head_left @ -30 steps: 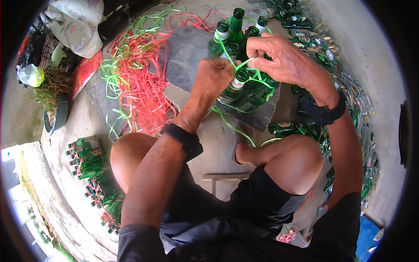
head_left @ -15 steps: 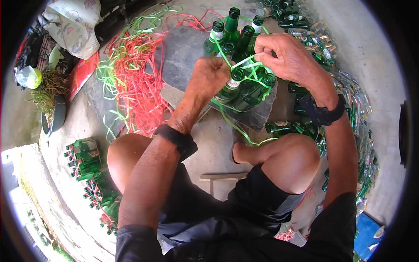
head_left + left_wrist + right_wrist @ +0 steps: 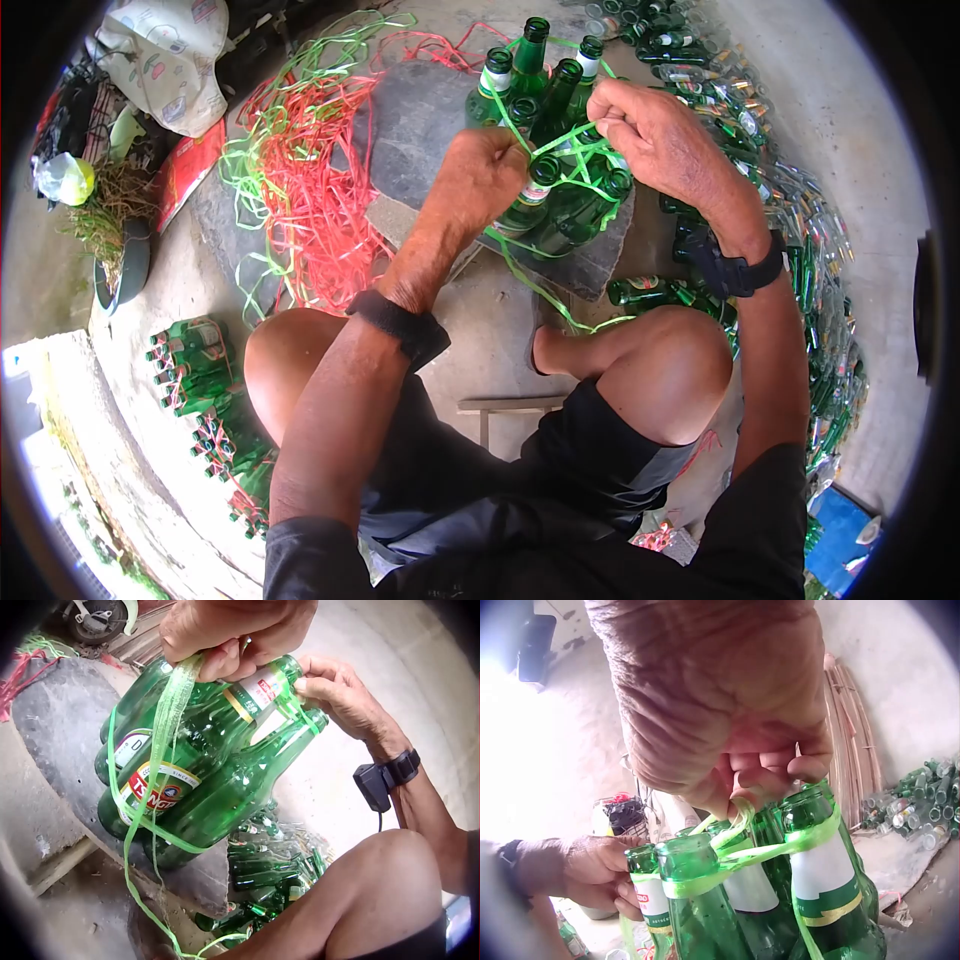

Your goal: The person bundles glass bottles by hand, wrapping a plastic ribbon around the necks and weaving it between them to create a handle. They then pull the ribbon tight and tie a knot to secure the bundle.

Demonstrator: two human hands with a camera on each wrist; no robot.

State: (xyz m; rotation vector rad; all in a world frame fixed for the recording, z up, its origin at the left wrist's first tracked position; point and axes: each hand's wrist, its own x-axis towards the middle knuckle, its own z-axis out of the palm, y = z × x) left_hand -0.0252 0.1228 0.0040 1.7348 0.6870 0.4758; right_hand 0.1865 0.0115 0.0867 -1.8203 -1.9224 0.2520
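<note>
Several green bottles [image 3: 531,75] stand bunched on a dark stone slab [image 3: 420,120], with green plastic strap [image 3: 548,292] looped round their necks and, in the left wrist view, round their bodies. On the bunch's left side my left hand [image 3: 478,178] pinches the strap [image 3: 166,712] beside a bottle neck; its tail hangs down past the slab. My right hand [image 3: 665,135] pinches another part of the strap [image 3: 739,825] between thumb and fingers, just above the bottle mouths. Green strap runs across the necks between the two hands.
Tangled red and green strap [image 3: 325,200] lies left of the slab. Loose bottles [image 3: 800,230] are heaped along the right. Tied bottle bundles [image 3: 195,365] lie at lower left, near a planter [image 3: 128,265]. My bent knees [image 3: 665,375] are below the slab.
The camera view has shifted slightly. My right hand first moved a little away from my left, then its wrist turned and lowered slightly. Both hands keep their pinch on the strap.
</note>
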